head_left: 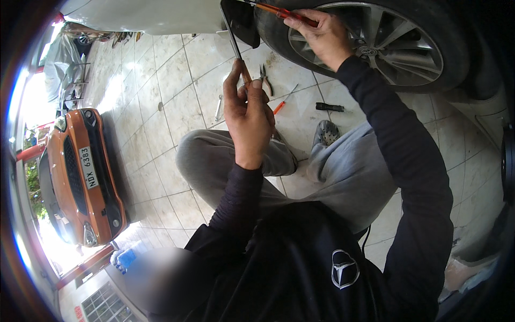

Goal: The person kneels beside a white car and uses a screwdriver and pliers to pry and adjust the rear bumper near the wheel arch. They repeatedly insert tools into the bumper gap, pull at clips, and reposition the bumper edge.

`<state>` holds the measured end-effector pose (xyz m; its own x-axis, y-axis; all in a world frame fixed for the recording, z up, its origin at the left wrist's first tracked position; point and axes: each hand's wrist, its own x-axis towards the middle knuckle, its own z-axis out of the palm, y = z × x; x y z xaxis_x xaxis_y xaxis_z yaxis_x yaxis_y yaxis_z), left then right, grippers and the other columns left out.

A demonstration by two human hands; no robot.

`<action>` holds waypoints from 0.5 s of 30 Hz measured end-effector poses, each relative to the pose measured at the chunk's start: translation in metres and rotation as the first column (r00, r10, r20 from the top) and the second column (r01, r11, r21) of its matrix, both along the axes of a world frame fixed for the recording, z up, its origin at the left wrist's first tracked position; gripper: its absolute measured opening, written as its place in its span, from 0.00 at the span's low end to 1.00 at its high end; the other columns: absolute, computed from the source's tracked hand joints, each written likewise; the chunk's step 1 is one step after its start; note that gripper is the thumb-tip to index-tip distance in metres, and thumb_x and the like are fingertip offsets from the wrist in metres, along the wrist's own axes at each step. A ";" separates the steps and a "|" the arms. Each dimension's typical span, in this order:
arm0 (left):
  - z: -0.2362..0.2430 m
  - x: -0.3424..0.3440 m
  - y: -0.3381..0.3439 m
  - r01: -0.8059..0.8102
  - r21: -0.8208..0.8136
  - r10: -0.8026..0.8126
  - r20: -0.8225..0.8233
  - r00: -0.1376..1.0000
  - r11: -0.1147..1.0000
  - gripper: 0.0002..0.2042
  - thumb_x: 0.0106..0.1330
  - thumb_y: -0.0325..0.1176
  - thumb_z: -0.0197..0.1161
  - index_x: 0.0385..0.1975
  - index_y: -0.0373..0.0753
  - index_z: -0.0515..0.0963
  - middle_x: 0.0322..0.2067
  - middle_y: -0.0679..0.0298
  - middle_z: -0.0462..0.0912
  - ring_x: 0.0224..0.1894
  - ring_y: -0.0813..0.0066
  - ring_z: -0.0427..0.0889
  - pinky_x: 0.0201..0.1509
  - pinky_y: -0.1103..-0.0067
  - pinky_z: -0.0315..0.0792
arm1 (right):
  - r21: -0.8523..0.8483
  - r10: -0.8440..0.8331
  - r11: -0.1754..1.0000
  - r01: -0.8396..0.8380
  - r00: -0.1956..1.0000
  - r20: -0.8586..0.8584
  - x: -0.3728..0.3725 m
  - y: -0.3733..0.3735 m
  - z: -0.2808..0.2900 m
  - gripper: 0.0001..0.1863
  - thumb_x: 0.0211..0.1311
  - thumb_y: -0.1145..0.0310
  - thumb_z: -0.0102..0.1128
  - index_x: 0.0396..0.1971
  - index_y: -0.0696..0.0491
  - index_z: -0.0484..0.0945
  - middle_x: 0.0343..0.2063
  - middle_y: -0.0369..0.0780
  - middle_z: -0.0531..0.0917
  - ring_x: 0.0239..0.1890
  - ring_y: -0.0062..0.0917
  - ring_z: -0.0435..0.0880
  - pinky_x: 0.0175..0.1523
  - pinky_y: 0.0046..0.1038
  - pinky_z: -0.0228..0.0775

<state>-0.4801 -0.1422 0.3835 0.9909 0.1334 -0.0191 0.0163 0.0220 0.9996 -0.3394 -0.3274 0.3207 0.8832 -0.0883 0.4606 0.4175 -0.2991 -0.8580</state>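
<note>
My left hand (249, 121) is closed around the brown handle of a long screwdriver (236, 47), whose metal shaft points up along the edge of a black mud flap (241, 22). Higher and to the right, my right hand (323, 40) grips a red-orange screwdriver (284, 12). Its shaft points left over the top of the flap, where the tip is hard to make out. Just behind my right hand stands a car wheel (370, 51) with a spoked alloy rim and black tyre. The pale car body (145, 15) extends left of the flap.
On the tiled floor lie pliers (266, 79), a small orange-handled screwdriver (284, 100), a black flashlight (329, 107) and a wrench (218, 107). My bent knees and a grey clog (326, 132) are below them. An orange car (80, 174) is parked at the left.
</note>
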 end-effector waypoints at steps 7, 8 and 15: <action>0.004 0.002 0.007 0.016 0.043 -0.016 0.003 1.000 0.999 0.26 0.79 0.27 0.53 0.75 0.42 0.60 0.26 0.70 0.73 0.14 0.89 0.63 0.14 0.86 0.60 | -0.309 -0.193 0.927 0.212 0.977 0.091 -0.011 0.002 0.034 0.18 0.73 0.54 0.62 0.50 0.53 0.82 0.31 0.35 0.86 0.29 0.20 0.83 0.35 0.27 0.74; 0.005 0.001 0.008 0.012 0.050 -0.012 -0.005 1.000 0.999 0.26 0.79 0.27 0.53 0.75 0.42 0.60 0.26 0.70 0.73 0.14 0.89 0.63 0.13 0.86 0.61 | -0.330 -0.197 0.923 0.196 0.980 0.031 -0.010 0.002 0.039 0.19 0.73 0.52 0.62 0.48 0.53 0.83 0.30 0.36 0.87 0.29 0.21 0.83 0.35 0.27 0.74; 0.004 0.002 0.006 -0.001 0.039 0.001 0.004 1.000 0.999 0.24 0.79 0.30 0.54 0.73 0.40 0.62 0.22 0.70 0.73 0.11 0.87 0.66 0.10 0.85 0.60 | -0.250 -0.088 0.964 0.091 0.996 0.020 0.002 -0.007 0.010 0.21 0.67 0.47 0.67 0.41 0.52 0.86 0.32 0.40 0.89 0.34 0.32 0.88 0.41 0.33 0.77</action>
<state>-0.4779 -0.1358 0.3876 0.9908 0.1350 -0.0104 0.0127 -0.0167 0.9998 -0.3371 -0.3345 0.3309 0.8728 -0.0480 0.4857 0.3864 -0.5401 -0.7476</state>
